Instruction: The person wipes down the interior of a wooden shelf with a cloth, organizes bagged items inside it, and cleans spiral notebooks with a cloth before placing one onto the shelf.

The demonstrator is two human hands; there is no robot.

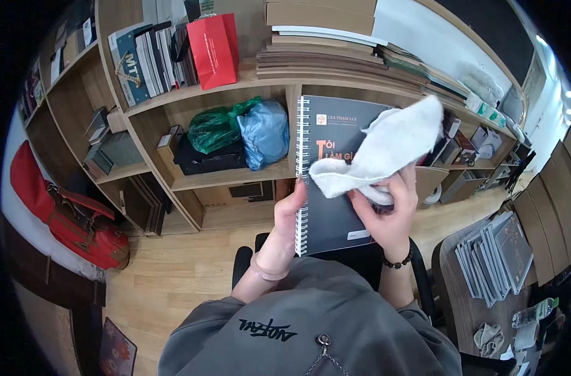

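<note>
A dark grey spiral-bound notebook point(335, 219) is held upright in front of me, its white wire binding along the left edge. My left hand point(288, 216) grips it at the binding, the thumb showing beside the wire and the other fingers hidden behind. Bunched in my right hand point(392, 210) is a white cloth point(401, 135), which lies against the cover and hides part of the orange title. The fingers of my right hand are closed round the cloth's lower part.
Several similar notebooks point(495, 257) lie stacked on a desk point(451, 301) at the right, with a plastic bottle point(533, 313) and a crumpled cloth point(488, 339). Wooden shelves point(276, 172) stand ahead. A red bag point(78, 225) is on the left.
</note>
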